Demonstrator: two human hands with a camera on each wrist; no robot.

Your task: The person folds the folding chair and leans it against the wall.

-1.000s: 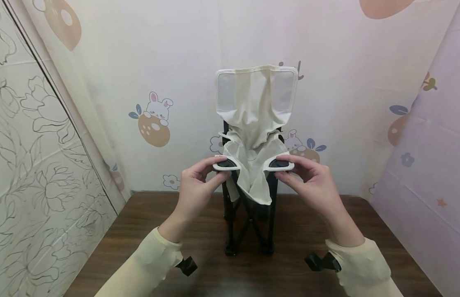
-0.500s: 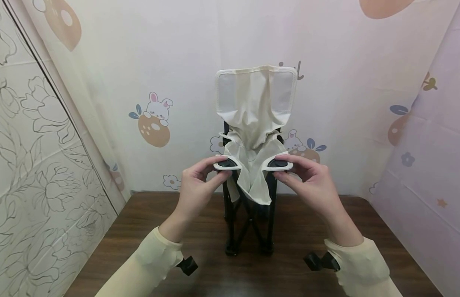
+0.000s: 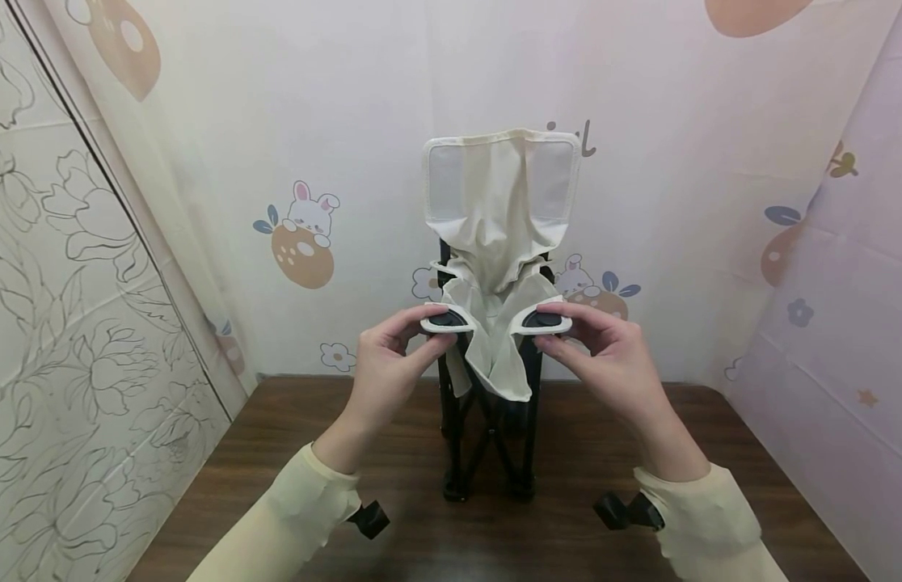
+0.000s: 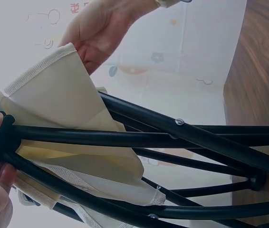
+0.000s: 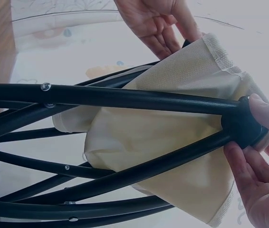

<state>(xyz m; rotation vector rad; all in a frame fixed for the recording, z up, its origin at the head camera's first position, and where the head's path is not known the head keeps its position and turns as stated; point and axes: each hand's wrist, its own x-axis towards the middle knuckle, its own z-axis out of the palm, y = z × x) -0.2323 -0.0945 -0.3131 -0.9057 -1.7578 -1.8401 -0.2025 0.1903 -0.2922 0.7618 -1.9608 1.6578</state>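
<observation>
A small folding chair [image 3: 491, 186] with cream fabric stands partly folded on the table, its seat cloth sagging in creases between black crossed legs [image 3: 491, 436]. My left hand [image 3: 389, 364] pinches the chair's front left corner between thumb and fingers, at a black plastic joint [image 4: 1, 137] where two tubes meet. At the front right corner, my right hand [image 3: 604, 347] grips the matching black joint [image 5: 243, 124] in the same way. Both corners are trimmed in white. The backrest rises upright behind the hands.
Dark wooden table [image 3: 313, 501] carries the chair's feet. Behind it hangs a pale curtain [image 3: 349, 121] printed with rabbits, close to the backrest. A black wrist mount [image 3: 368, 519] juts from the left sleeve, another mount [image 3: 629, 511] from the right.
My right hand has drifted slightly left with its corner, and my left hand a touch right. The two front corners stand a little closer together. Both grips are kept.
</observation>
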